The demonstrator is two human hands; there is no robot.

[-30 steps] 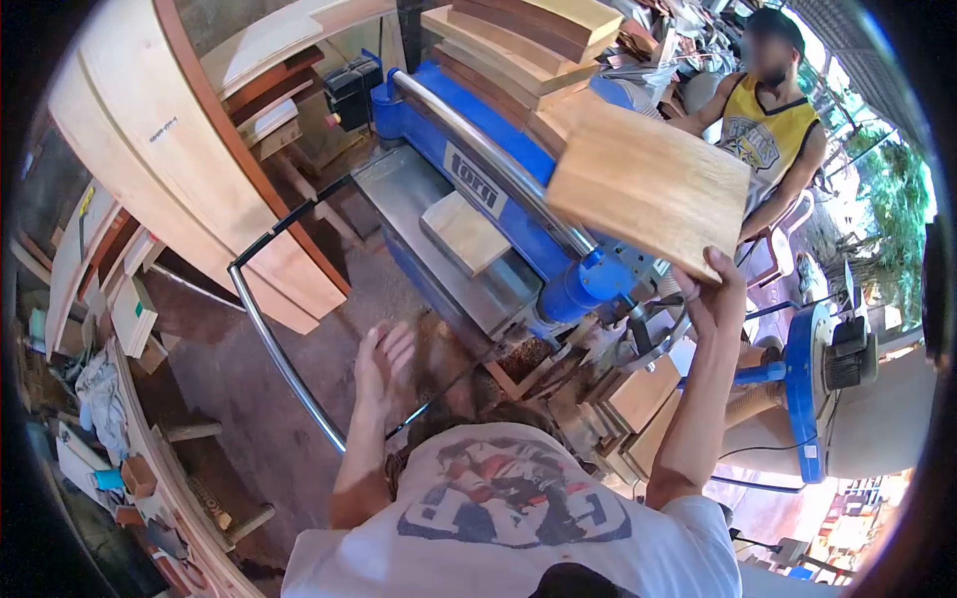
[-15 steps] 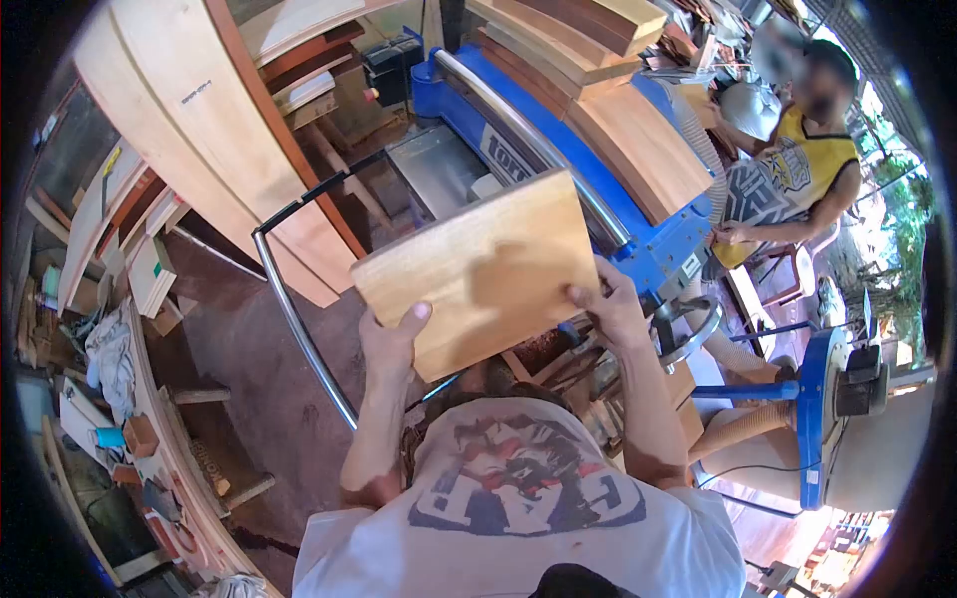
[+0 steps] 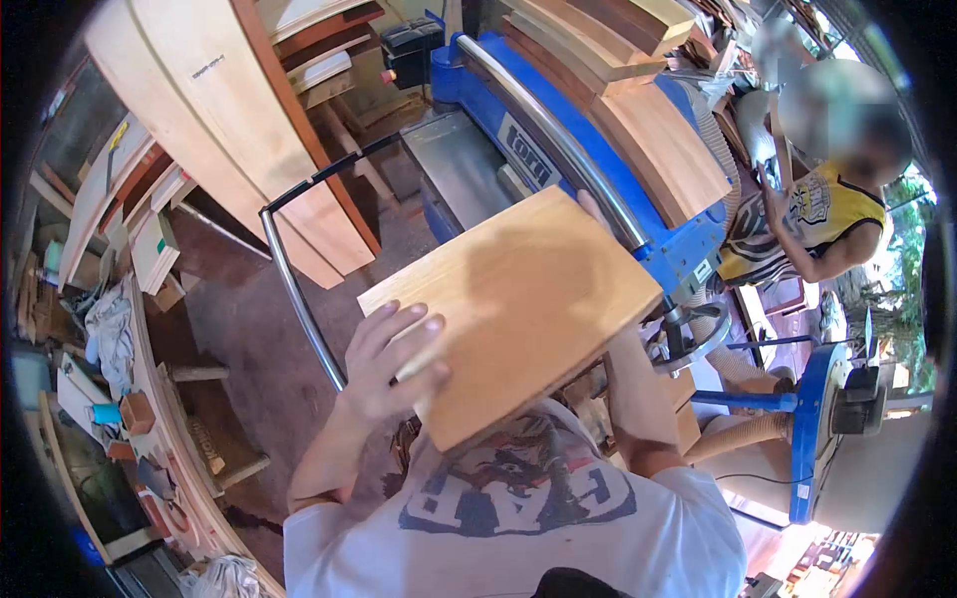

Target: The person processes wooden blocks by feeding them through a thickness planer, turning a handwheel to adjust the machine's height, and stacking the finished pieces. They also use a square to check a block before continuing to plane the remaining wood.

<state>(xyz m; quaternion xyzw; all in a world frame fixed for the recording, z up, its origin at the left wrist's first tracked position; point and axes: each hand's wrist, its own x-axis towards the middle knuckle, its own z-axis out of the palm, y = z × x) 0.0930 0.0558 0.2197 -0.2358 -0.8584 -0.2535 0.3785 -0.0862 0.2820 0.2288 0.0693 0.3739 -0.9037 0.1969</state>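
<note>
A pale, flat wooden board (image 3: pixel 538 309) is tilted in front of my chest, with a shadow across its broad face. My left hand (image 3: pixel 391 351) is at the board's left edge, fingers stretched out over the face and somewhat blurred. Most of my right hand (image 3: pixel 590 205) is hidden behind the board; a few fingertips show past its upper edge, and the forearm comes up beneath the right side. It supports the board from behind.
Beyond the board stands a blue machine (image 3: pixel 558 125) with a chrome roller and stacked timber (image 3: pixel 663 149). A metal bar frame (image 3: pixel 289 274) is at left, near long planks (image 3: pixel 214 110). A person in a yellow top (image 3: pixel 827 214) stands at right.
The board has turned and tipped, its near corner now lower. My right hand has moved from its right edge to behind it; my left fingers have spread onto the face.
</note>
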